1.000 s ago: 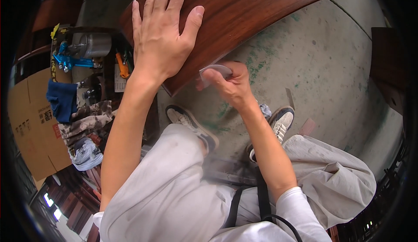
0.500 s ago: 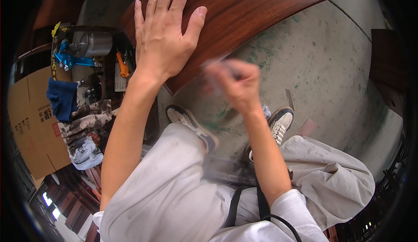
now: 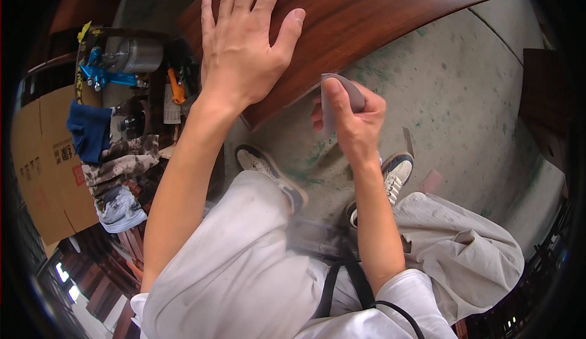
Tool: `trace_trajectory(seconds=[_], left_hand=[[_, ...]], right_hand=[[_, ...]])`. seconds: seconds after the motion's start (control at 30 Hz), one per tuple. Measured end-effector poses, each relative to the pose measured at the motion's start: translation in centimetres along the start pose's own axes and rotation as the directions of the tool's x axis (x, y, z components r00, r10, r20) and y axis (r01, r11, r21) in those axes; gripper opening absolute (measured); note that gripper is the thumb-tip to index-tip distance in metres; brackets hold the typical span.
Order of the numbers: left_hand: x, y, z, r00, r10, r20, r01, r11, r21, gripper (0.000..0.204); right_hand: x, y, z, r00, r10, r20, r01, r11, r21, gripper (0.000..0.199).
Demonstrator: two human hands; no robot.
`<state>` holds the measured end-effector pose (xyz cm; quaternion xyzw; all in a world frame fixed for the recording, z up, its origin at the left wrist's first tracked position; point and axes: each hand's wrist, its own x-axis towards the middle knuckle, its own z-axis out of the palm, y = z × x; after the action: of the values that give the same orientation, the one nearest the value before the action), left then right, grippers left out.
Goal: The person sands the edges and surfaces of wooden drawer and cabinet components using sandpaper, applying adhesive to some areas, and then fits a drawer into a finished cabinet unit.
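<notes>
A dark reddish-brown wooden panel (image 3: 360, 25) with a glossy grain and an oval cut-out at its far side fills the top middle. My left hand (image 3: 250, 49) lies flat on its left part, fingers spread and thumb apart. Close by the panel's near edge, my right hand (image 3: 360, 119) grips a folded piece of grey sandpaper (image 3: 332, 104), with the thumb pressed on its face and the fingers curled behind. Whether the sandpaper touches the panel's edge I cannot tell.
At left stands a rack with a blue spray gun (image 3: 110, 76), an orange-handled tool (image 3: 176, 87), a blue cloth (image 3: 90, 130) and stained rags (image 3: 122, 208). A cardboard box (image 3: 46, 162) leans beside it. Another dark wooden piece (image 3: 543, 107) is at right; a pinkish scrap (image 3: 431, 182) lies on the floor.
My right hand, blurred before, has moved slightly right, and the sandpaper now shows clearly. In the picture, my left hand and the panel have shifted a little to the right together.
</notes>
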<state>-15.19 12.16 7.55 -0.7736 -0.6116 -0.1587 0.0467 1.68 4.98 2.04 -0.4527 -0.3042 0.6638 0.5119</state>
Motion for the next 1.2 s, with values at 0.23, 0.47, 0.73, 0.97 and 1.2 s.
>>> trace_trajectory(seconds=[0.23,0.47,0.73,0.97,1.2], left_hand=[[0.0,-0.1,0.1,1.000,0.003,-0.005,-0.003,1.000,-0.008,0.063],[0.1,0.1,0.2,1.000,0.006,-0.007,-0.006,1.000,0.004,0.063],[0.0,0.0,0.0,1.000,-0.006,0.002,0.006,1.000,-0.001,0.063],[0.0,-0.1,-0.1,1.000,0.000,0.005,0.000,1.000,0.008,0.062],[0.0,-0.8,0.4,0.999,0.028,-0.014,-0.028,1.000,-0.002,0.059]], right_hand=[[-0.7,0.0,0.5,0.997,0.023,0.075,-0.021,0.999,-0.033,0.024],[-1.1,0.0,1.1,0.989,0.020,0.143,-0.005,0.995,-0.103,0.033],[-0.6,-0.4,0.8,0.980,0.004,0.198,0.040,0.975,-0.219,0.035],[0.3,1.3,0.0,0.982,-0.049,0.180,0.061,0.996,-0.065,0.034],[1.6,2.6,-0.6,0.984,-0.134,0.113,0.109,0.972,0.206,0.023]])
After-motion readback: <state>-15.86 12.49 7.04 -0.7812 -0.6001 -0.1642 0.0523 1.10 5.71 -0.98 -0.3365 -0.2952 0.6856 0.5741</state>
